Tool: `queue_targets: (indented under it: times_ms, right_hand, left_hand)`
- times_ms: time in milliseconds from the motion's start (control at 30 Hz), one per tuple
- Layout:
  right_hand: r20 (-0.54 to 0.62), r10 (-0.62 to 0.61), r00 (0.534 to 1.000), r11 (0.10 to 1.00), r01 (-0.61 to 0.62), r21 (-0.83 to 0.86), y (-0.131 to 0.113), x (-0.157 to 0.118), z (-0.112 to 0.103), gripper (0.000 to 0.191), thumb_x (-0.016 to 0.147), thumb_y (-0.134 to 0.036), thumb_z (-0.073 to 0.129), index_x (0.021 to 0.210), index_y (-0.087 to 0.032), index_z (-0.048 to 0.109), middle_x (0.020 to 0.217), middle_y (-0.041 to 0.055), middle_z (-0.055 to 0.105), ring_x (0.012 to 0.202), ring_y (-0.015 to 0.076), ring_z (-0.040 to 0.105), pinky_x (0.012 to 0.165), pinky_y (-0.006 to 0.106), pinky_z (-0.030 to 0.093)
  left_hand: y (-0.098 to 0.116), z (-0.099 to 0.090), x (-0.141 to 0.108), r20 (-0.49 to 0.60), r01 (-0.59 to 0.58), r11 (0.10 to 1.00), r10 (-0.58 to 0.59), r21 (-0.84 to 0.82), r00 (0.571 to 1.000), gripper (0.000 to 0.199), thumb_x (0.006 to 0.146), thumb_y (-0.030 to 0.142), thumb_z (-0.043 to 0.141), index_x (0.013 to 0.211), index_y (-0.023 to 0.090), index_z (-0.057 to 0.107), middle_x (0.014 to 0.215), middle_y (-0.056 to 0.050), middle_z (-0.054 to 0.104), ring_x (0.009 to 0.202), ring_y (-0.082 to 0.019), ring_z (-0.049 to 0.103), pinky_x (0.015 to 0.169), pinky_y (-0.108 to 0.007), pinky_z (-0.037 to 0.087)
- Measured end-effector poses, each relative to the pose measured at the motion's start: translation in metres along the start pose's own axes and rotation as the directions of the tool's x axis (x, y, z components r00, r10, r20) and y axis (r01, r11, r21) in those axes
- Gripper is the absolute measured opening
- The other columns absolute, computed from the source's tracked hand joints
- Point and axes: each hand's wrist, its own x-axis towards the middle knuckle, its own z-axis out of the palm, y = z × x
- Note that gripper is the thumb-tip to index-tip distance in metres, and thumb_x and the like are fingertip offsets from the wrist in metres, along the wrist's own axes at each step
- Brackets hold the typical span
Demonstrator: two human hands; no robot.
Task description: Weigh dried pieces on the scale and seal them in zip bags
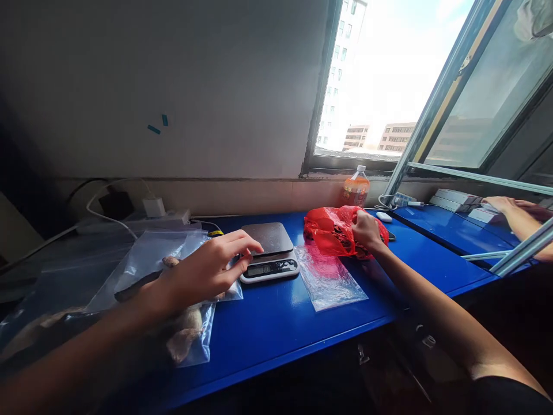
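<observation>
My left hand (207, 271) reached across to the kitchen scale (270, 253), which stood near the middle of the blue worktop (276, 328); its fingers (246, 245) were spread apart, the tips touching the scale's near left corner beside the display. My right hand (367, 230) had its fingers clamped on the red plastic bag (330, 230), toward the worktop's far edge, right of the scale. An empty clear zip bag (328, 279) lay flat between scale and red bag. Filled clear bags (185, 328) lay under my left forearm near the front edge. An orange bottle (356, 187) stood behind by the window. Another person's hand (503, 203) rested at the far right.
</observation>
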Motion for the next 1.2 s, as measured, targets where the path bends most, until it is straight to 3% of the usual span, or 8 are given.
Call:
queue_targets:
  times_ms: [300, 500, 567, 667, 767, 900, 1067, 1200]
  right_hand:
    - [-0.151, 0.0, 0.989, 0.998, 0.01, 0.062, 0.0, -0.056, -0.062, 0.027, 0.084, -0.028, 0.052, 0.107, -0.018, 0.062, 0.092, 0.008, 0.068, 0.081, 0.0244, 0.063, 0.067, 0.033, 0.043]
    - [-0.478, 0.004, 0.878, 0.994, 0.047, 0.094, -0.022, -0.072, -0.105, 0.021, 0.087, -0.028, 0.054, 0.103, -0.015, 0.059, 0.093, 0.0142, 0.065, 0.088, 0.0279, 0.062, 0.077, 0.04, 0.046]
    - [-0.385, -0.038, 0.922, 0.943, 0.16, 0.292, -0.045, -0.068, -0.101, 0.02, 0.087, -0.029, 0.056, 0.103, -0.016, 0.058, 0.095, 0.0124, 0.066, 0.084, 0.0229, 0.063, 0.074, 0.034, 0.049]
    - [-0.06, -0.233, 0.971, 0.842, 0.232, 0.486, -0.097, -0.054, -0.076, 0.019, 0.088, -0.028, 0.058, 0.103, -0.016, 0.059, 0.094, 0.0094, 0.068, 0.082, 0.0186, 0.065, 0.068, 0.027, 0.049]
    - [0.134, -0.423, 0.896, 0.85, 0.341, 0.402, -0.152, -0.038, -0.043, 0.017, 0.09, -0.032, 0.057, 0.094, -0.018, 0.065, 0.089, 0.0076, 0.071, 0.084, 0.0199, 0.065, 0.07, 0.028, 0.046]
    - [0.147, -0.511, 0.847, 0.807, 0.414, 0.421, -0.194, -0.024, -0.02, 0.01, 0.085, -0.027, 0.064, 0.084, -0.018, 0.068, 0.081, 0.0035, 0.071, 0.078, 0.0172, 0.065, 0.069, 0.025, 0.044]
    - [-0.064, -0.441, 0.895, 0.817, 0.431, 0.383, -0.172, -0.031, -0.044, 0.027, 0.095, -0.038, 0.049, 0.084, -0.017, 0.062, 0.085, 0.0074, 0.069, 0.086, 0.0208, 0.061, 0.079, 0.031, 0.043]
    - [-0.439, -0.077, 0.895, 0.884, 0.265, 0.385, -0.1, -0.046, -0.065, 0.039, 0.101, -0.041, 0.023, 0.09, -0.017, 0.053, 0.072, 0.008, 0.06, 0.067, 0.0209, 0.057, 0.065, 0.033, 0.042]
  left_hand:
    - [-0.052, -0.003, -0.02, -0.044, 0.083, 0.977, -0.075, 0.197, 0.996, 0.031, 0.093, 0.032, 0.038, 0.107, 0.02, 0.063, 0.109, -0.004, 0.064, 0.099, -0.022, 0.061, 0.088, -0.031, 0.045]
    - [-0.067, -0.004, -0.02, 0.01, 0.135, 0.961, -0.142, 0.243, 0.99, 0.033, 0.093, 0.032, 0.037, 0.111, 0.021, 0.063, 0.113, -0.005, 0.064, 0.101, -0.022, 0.061, 0.086, -0.03, 0.045]
    - [-0.068, -0.002, -0.019, 0.038, 0.145, 0.959, -0.158, 0.243, 0.987, 0.033, 0.093, 0.033, 0.038, 0.11, 0.021, 0.064, 0.112, -0.005, 0.065, 0.099, -0.022, 0.061, 0.085, -0.03, 0.045]
    - [-0.07, 0.002, -0.018, 0.087, 0.161, 0.956, -0.187, 0.246, 0.978, 0.033, 0.091, 0.035, 0.04, 0.108, 0.021, 0.065, 0.111, -0.005, 0.066, 0.099, -0.024, 0.062, 0.084, -0.032, 0.046]
    - [-0.071, 0.005, -0.018, 0.1, 0.172, 0.953, -0.202, 0.249, 0.974, 0.033, 0.09, 0.034, 0.04, 0.106, 0.021, 0.065, 0.111, -0.006, 0.067, 0.101, -0.025, 0.061, 0.085, -0.034, 0.046]
    - [-0.068, 0.004, -0.02, 0.103, 0.159, 0.956, -0.189, 0.248, 0.976, 0.032, 0.089, 0.033, 0.041, 0.105, 0.021, 0.066, 0.108, -0.006, 0.068, 0.1, -0.026, 0.062, 0.086, -0.036, 0.047]
    - [-0.07, 0.003, -0.022, 0.101, 0.179, 0.963, -0.202, 0.201, 0.974, 0.032, 0.091, 0.034, 0.04, 0.106, 0.023, 0.067, 0.11, -0.006, 0.068, 0.099, -0.024, 0.062, 0.086, -0.035, 0.048]
    - [-0.074, 0.005, -0.021, 0.112, 0.157, 0.965, -0.184, 0.21, 0.977, 0.033, 0.09, 0.035, 0.041, 0.107, 0.022, 0.066, 0.112, -0.006, 0.068, 0.101, -0.025, 0.061, 0.089, -0.036, 0.046]
